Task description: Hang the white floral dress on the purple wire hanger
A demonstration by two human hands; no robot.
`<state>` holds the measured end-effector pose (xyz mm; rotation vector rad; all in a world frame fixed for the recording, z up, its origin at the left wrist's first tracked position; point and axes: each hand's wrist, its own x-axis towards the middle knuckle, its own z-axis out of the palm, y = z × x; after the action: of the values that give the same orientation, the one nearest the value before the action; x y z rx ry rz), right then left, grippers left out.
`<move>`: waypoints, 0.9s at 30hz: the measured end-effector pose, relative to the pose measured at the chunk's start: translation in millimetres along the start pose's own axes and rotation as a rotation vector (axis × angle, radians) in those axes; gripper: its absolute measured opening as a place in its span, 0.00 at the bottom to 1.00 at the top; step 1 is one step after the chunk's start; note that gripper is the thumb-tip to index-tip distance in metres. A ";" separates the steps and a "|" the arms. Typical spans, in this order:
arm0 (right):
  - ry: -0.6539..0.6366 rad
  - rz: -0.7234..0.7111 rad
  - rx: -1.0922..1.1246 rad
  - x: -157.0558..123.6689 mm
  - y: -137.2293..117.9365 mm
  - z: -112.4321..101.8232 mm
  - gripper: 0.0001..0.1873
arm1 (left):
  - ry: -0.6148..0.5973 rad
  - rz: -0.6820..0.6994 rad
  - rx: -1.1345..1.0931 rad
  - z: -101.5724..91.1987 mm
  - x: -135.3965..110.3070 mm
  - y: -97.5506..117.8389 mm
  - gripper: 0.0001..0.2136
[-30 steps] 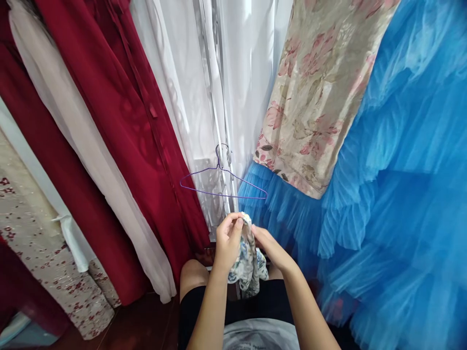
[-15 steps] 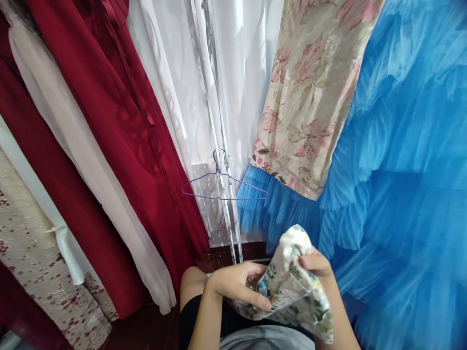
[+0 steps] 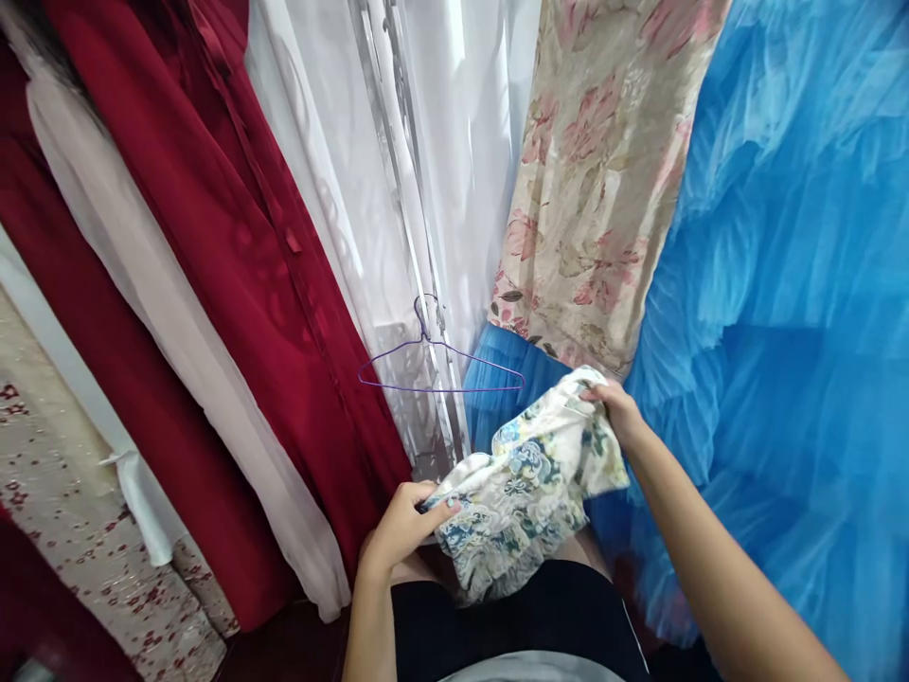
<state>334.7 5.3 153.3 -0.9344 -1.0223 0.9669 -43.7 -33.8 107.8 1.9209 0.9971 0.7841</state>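
I hold a small white cloth with a blue flower print (image 3: 522,488) stretched between both hands over my lap. My left hand (image 3: 401,526) pinches its lower left edge, fingers closed on the fabric. Higher up, my right hand (image 3: 616,409) grips its upper right corner. An empty purple wire hanger (image 3: 440,365) hangs just beyond the cloth, hooked on thin white straps in front of a sheer white curtain (image 3: 440,170).
Hanging garments crowd round: a dark red dress (image 3: 234,284) and a pale sheer one (image 3: 163,322) on the left, a beige rose-print dress (image 3: 597,189) at the centre right, a big blue tulle skirt (image 3: 781,313) on the right. A beige red-flecked fabric (image 3: 63,511) hangs at far left.
The cloth was bunched between both hands close together. Now my hands have drawn apart, the right one rising to the upper right, and the cloth is spread out.
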 end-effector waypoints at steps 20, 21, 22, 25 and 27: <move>-0.579 0.301 -0.118 101.6 -7.5 96.1 0.11 | 0.048 0.072 0.383 -135.1 20.8 28.6 0.18; -0.592 0.298 -0.135 100.9 -12.9 90.9 0.12 | -0.001 0.037 0.421 -150.9 24.9 22.0 0.17; -0.610 0.297 -0.156 100.7 -18.1 87.3 0.12 | -0.042 0.003 0.447 -165.4 29.8 15.2 0.17; -0.684 0.296 -0.214 101.2 -28.3 87.3 0.13 | -0.048 -0.083 0.537 -200.0 48.4 -2.2 0.16; -0.722 0.300 -0.223 101.3 -30.0 93.4 0.12 | 0.018 -0.121 0.593 -216.1 62.8 -7.9 0.14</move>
<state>274.0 107.2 229.5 -0.9556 -1.6496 1.5223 -187.5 103.9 212.9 2.3151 1.4604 0.4621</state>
